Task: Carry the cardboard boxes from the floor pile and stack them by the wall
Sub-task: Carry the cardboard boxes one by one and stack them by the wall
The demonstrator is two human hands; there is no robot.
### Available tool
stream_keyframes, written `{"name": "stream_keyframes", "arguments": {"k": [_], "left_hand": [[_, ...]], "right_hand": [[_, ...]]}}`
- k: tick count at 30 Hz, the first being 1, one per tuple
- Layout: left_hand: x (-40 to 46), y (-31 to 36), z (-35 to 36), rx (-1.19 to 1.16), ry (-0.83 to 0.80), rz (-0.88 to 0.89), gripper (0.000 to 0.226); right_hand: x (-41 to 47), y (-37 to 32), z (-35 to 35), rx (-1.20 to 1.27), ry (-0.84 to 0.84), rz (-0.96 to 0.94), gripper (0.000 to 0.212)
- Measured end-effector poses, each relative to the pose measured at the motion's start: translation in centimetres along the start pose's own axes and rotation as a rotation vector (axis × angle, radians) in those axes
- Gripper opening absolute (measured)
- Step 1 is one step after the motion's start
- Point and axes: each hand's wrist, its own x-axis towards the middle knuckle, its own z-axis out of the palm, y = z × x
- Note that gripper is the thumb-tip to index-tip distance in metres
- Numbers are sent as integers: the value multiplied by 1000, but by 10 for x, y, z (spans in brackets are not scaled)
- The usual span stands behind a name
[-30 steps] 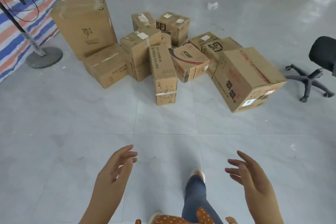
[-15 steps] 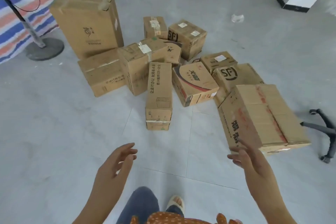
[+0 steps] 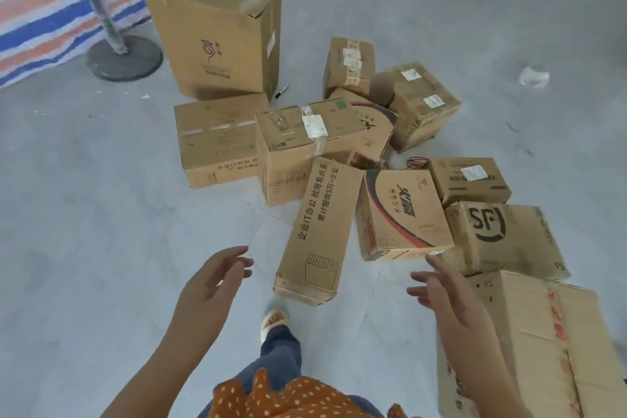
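A pile of several cardboard boxes lies on the grey floor. A long narrow box with black lettering points toward me, its near end just ahead of my foot. To its right sit a box with a red and black swoosh and an SF box. A big box with red print fills the lower right. A tall upright box stands at the back left. My left hand hovers empty, left of the long box. My right hand hovers empty to its right, overlapping the big box's edge. Neither touches a box.
A fan stand with a round base stands at the back left, before a striped tarp. A marker lies by the tall box. A crumpled wrapper lies on the floor at the right. Red wire sits among the boxes.
I have walked closer to the pile; the boxes now fill the view and the long box lies just ahead of my hands. Both hands stay raised and empty.
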Motion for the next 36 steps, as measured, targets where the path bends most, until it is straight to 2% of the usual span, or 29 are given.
{"name": "stream_keyframes", "arguments": {"k": [5, 9, 11, 13, 17, 19, 22, 24, 26, 28, 30, 33, 36], "left_hand": [[70, 25, 16, -10, 35, -29, 22], [90, 8, 26, -39, 111, -165, 23], [111, -13, 37, -86, 212, -298, 22], [126, -25, 49, -125, 233, -401, 21], [172, -71, 103, -209, 381, -684, 21], [194, -97, 134, -266, 450, -814, 21], [215, -139, 184, -369, 505, -1014, 11], [226, -171, 211, -363, 534, -1146, 21], [238, -203, 234, -368, 586, -1269, 45], [249, -228, 249, -455, 673, -1371, 59], [259, -254, 258, -536, 764, -1446, 61], [270, -289, 262, -672, 861, -1463, 51], [270, -304, 259, -754, 855, -1484, 34]], "right_hand": [[112, -33, 5, -106, -71, -46, 26], [184, -43, 19, -188, -242, -49, 23], [242, -42, 42, -299, -413, -67, 22], [288, -42, 62, -343, -486, -60, 20], [408, -17, 133, -523, -800, -42, 19], [458, 6, 169, -653, -938, -34, 24], [518, 46, 214, -866, -1031, -41, 38], [548, 71, 245, -955, -1011, -64, 35], [570, 102, 273, -1005, -932, -69, 33], [583, 135, 296, -1010, -835, -29, 49], [589, 164, 314, -1016, -740, 43, 59], [602, 195, 334, -923, -664, 88, 58], [615, 198, 344, -982, -618, 85, 62]]}}
